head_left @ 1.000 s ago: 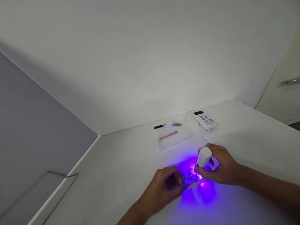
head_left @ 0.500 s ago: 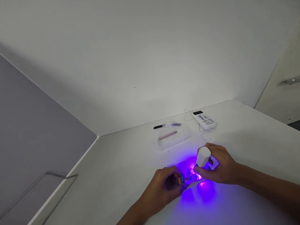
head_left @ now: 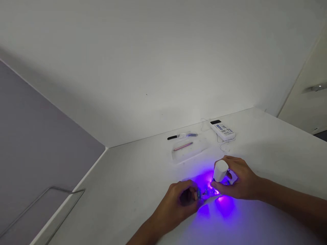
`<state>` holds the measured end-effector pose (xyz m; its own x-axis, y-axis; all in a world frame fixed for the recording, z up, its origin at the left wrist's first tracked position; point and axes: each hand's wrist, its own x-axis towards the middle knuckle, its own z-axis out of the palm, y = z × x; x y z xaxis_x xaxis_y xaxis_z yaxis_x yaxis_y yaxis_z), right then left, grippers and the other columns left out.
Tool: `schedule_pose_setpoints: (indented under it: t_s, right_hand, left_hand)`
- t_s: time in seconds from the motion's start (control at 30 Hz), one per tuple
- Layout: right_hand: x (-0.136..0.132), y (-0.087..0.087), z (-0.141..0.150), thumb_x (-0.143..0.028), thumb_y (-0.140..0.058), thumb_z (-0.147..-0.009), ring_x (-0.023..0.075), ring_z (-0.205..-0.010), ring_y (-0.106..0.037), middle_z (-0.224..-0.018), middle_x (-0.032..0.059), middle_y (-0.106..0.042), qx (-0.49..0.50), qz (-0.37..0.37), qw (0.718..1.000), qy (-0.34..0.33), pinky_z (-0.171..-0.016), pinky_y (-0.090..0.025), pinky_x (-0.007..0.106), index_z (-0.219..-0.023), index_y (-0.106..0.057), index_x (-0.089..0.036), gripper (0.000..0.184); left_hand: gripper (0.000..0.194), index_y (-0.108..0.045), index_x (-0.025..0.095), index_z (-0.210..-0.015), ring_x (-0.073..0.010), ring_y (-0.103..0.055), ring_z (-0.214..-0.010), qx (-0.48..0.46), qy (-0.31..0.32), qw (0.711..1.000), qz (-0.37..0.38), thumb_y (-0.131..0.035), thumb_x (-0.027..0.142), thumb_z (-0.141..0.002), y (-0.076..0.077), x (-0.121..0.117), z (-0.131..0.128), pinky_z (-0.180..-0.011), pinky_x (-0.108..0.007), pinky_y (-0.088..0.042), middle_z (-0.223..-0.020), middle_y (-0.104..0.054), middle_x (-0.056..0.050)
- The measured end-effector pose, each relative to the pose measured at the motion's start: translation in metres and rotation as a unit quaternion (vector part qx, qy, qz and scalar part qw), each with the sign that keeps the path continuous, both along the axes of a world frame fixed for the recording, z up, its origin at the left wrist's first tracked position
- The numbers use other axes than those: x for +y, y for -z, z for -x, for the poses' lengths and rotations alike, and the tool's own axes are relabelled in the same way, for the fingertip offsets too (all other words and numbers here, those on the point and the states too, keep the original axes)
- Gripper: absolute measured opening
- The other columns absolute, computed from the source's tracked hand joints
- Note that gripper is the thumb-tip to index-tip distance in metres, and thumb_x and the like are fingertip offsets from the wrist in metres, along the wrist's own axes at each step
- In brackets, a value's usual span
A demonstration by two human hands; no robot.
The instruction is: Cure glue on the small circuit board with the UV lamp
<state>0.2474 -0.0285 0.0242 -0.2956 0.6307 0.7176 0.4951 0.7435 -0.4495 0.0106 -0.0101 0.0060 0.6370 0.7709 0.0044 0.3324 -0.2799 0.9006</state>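
R hand (head_left: 241, 180) had a white lamp (head_left: 220, 170) gripped, purple light (head_left: 225, 207) hitting tiny shiny bits (head_left: 206, 192) btwn the hands, on/just over the white table (head_left: 122, 183). L hand (head_left: 175, 202) was pinching a bluish piece (head_left: 199, 193) at the bits' L end. Pink pen (head_left: 183, 146) lay farther back.

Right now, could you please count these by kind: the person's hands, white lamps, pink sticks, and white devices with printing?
Hands: 2 (left hand, right hand)
White lamp: 1
Pink stick: 1
White device with printing: 1
Total: 5
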Motion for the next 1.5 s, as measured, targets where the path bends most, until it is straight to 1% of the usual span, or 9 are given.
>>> schedule_pose_setpoints:
  t_s: [0.23, 0.63, 0.93, 1.13, 1.33, 1.5]
  right_hand:
    - [-0.0003, 0.0001, -0.0009, -0.03, -0.067, -0.091, 0.0106, -0.05, -0.048, -0.057, -0.0052, -0.053, -0.013, 0.01, 1.0, 0.007, -0.05, -0.042, 0.023, -0.076, -0.056, -0.021, 0.02]
    - [-0.0004, -0.0006, -0.0003, -0.027, -0.069, -0.09, 0.0106, -0.05, -0.049, -0.059, -0.0049, -0.055, -0.01, -0.008, 1.0, 0.0, -0.052, -0.041, 0.023, -0.078, -0.056, -0.021, 0.019]
    - [0.0001, -0.0003, 0.0001, -0.026, -0.069, -0.09, 0.0105, -0.049, -0.047, -0.057, -0.005, -0.054, -0.015, -0.011, 1.0, -0.004, -0.051, -0.04, 0.022, -0.077, -0.056, -0.021, 0.019]
    - [-0.0004, -0.0005, -0.0011, -0.025, -0.068, -0.091, 0.0111, -0.049, -0.047, -0.057, -0.0046, -0.056, -0.025, -0.008, 1.0, -0.005, -0.051, -0.04, 0.023, -0.08, -0.058, -0.02, 0.016]
    - [-0.0022, -0.0006, -0.0023, -0.023, -0.069, -0.088, 0.0121, -0.051, -0.05, -0.06, -0.0037, -0.061, -0.029, 0.012, 0.999, -0.014, -0.054, -0.043, 0.024, -0.082, -0.059, -0.021, 0.012]
    - [-0.0011, 0.0001, -0.0023, -0.023, -0.071, -0.087, 0.0116, -0.049, -0.05, -0.058, -0.0045, -0.06, -0.027, 0.015, 0.999, -0.013, -0.055, -0.043, 0.024, -0.082, -0.06, -0.021, 0.013]
  left_hand:
    - [0.016, -0.059, 0.017, -0.076, -0.0095, -0.04, -0.058, 0.008, 0.0, 1.0, 0.0, -0.071, 0.024, -0.084, -0.0014, -0.0009, 0.0002, -0.055, -0.02, -0.034, -0.066, -0.052, 0.005]
    - [0.019, -0.058, 0.017, -0.076, -0.0097, -0.04, -0.059, 0.009, 0.004, 1.0, 0.005, -0.072, 0.027, -0.086, -0.0024, -0.001, -0.0004, -0.055, -0.02, -0.033, -0.067, -0.051, 0.005]
    - [0.015, -0.06, 0.017, -0.077, -0.0099, -0.041, -0.06, 0.014, 0.004, 1.0, 0.0, -0.071, 0.024, -0.084, -0.0024, -0.0006, -0.0006, -0.055, -0.02, -0.033, -0.068, -0.051, 0.005]
    - [0.008, -0.063, 0.017, -0.082, -0.0105, -0.043, -0.062, 0.015, 0.002, 1.0, -0.009, -0.07, 0.022, -0.084, -0.0019, 0.0, -0.0004, -0.056, -0.021, -0.034, -0.07, -0.053, 0.004]
    - [0.017, -0.062, 0.017, -0.081, -0.0105, -0.042, -0.059, 0.014, 0.003, 1.0, -0.016, -0.071, 0.03, -0.087, -0.0057, -0.0011, -0.0022, -0.055, -0.021, -0.034, -0.067, -0.052, 0.004]
    - [0.017, -0.062, 0.017, -0.081, -0.0104, -0.042, -0.059, 0.014, 0.001, 1.0, -0.02, -0.071, 0.031, -0.086, -0.0052, -0.0015, -0.0024, -0.055, -0.021, -0.034, -0.066, -0.051, 0.004]
